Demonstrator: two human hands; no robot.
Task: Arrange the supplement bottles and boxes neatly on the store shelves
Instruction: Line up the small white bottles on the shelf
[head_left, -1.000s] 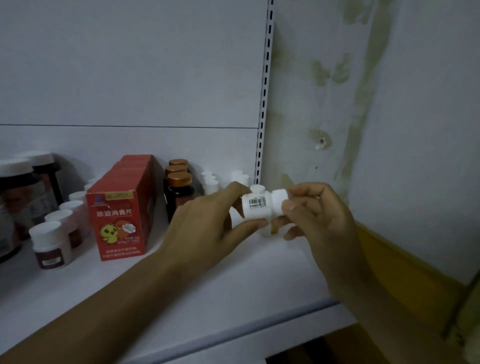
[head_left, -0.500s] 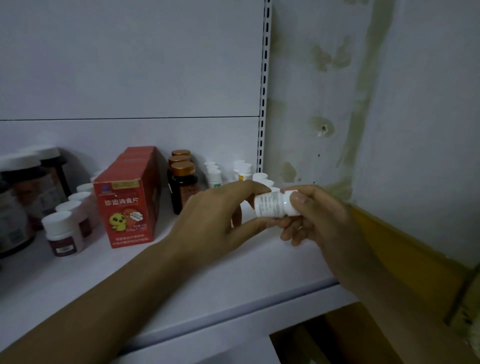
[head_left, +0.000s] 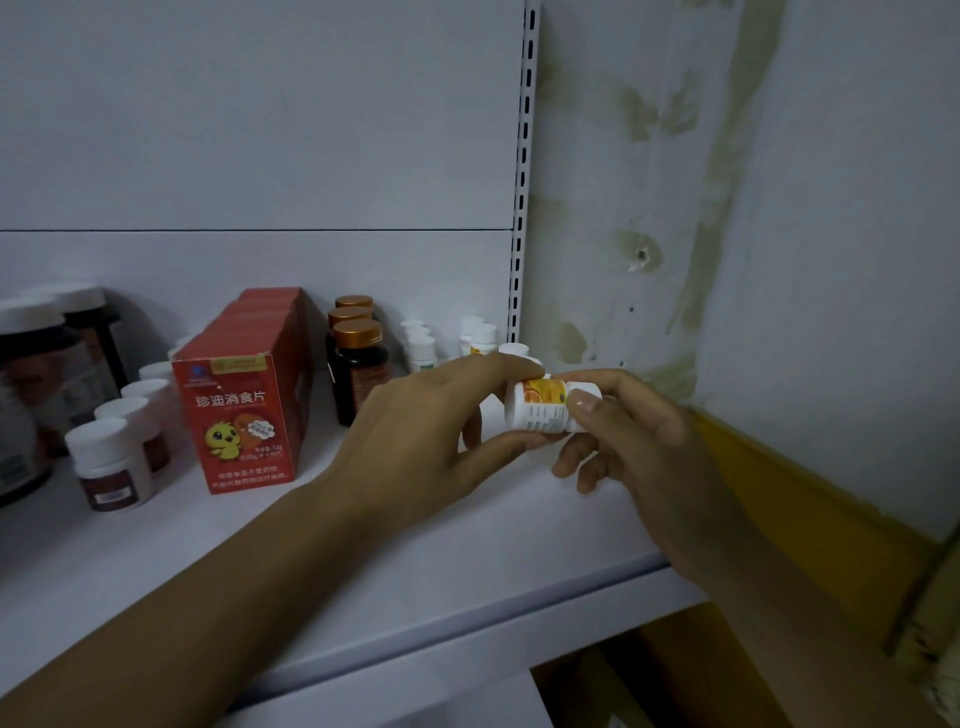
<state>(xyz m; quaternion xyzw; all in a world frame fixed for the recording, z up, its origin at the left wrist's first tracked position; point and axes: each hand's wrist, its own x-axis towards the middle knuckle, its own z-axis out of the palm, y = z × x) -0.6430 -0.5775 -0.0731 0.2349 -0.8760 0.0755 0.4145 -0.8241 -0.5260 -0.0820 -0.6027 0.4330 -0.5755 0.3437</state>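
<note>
While both hands — left hand (head_left: 415, 441) and right hand (head_left: 639, 441) — pinch a small white plastic bottle with an orange label (head_left: 543, 405) sideways, it hangs above the white metal shelf (head_left: 415, 561) — stained wall (head_left: 649, 208) behind.

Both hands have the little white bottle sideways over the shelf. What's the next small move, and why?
Probably tip the small white bottle upright, orange label forward. It lies sideways, pinched between the left hand and right hand above the shelf, while the white-capped bottles behind it stand upright in rows.
</note>
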